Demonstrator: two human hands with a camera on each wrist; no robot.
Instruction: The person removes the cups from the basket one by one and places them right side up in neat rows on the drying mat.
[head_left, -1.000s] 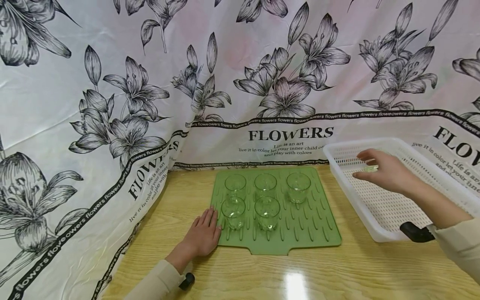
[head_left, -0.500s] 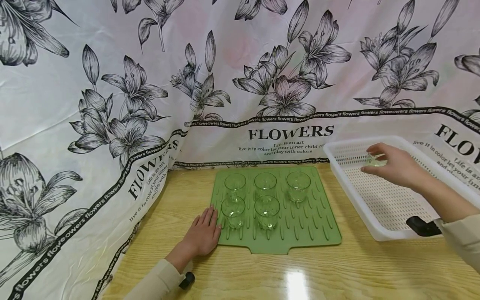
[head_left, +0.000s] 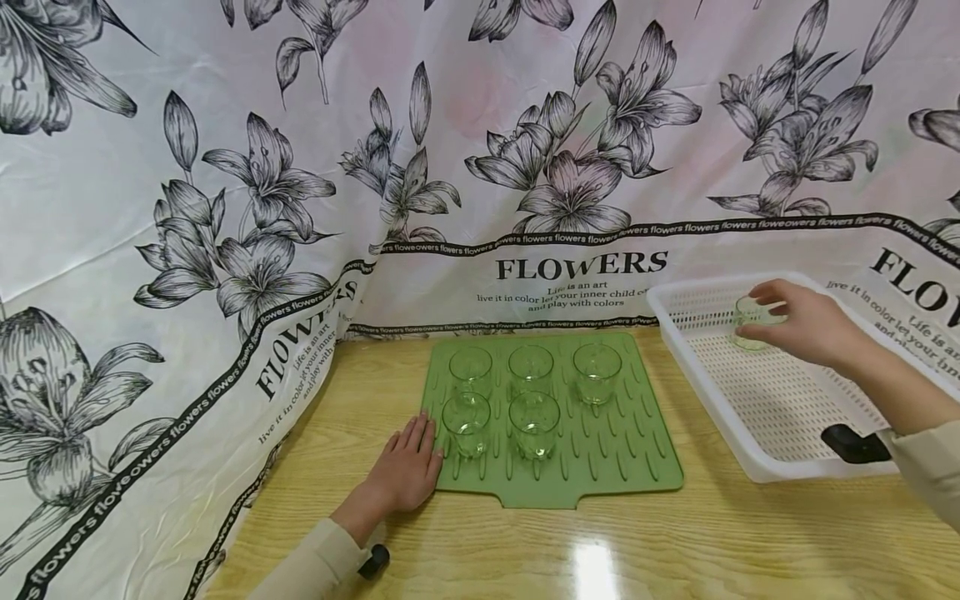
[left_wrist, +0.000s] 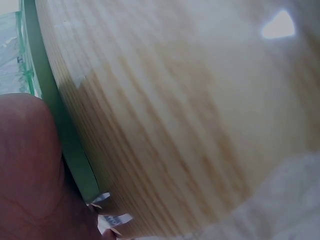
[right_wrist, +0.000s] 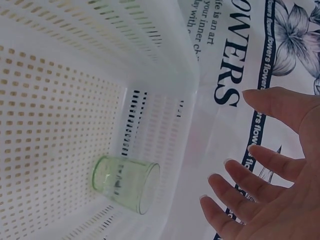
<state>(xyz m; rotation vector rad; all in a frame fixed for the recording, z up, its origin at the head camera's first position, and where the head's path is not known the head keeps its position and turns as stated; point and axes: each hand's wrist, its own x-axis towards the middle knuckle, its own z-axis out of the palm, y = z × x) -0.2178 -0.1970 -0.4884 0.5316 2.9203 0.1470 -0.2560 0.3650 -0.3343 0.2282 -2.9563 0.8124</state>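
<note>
A clear, green-tinted drinking glass (head_left: 747, 332) stands inside the white basket (head_left: 708, 408), near its back left corner. My right hand (head_left: 806, 327) is over the basket; in the right wrist view its thumb and fingers (right_wrist: 260, 180) are spread, and a gap separates them from the glass (right_wrist: 125, 182). My left hand (head_left: 408, 467) rests flat with straight fingers at the left edge of the green drying mat (head_left: 615, 458). On that mat stand several glasses, including a front left glass (head_left: 467, 427) and a back right glass (head_left: 597, 375).
Mat and basket are on a wood-grain table (head_left: 465, 550). The basket has raised, slotted walls. A white curtain (head_left: 420, 283) printed with flowers hangs behind and on the left side of the table.
My right hand has shifted right and slightly back above the basket, so more of the glass in the basket shows. The left hand and the glasses on the mat have stayed put.
</note>
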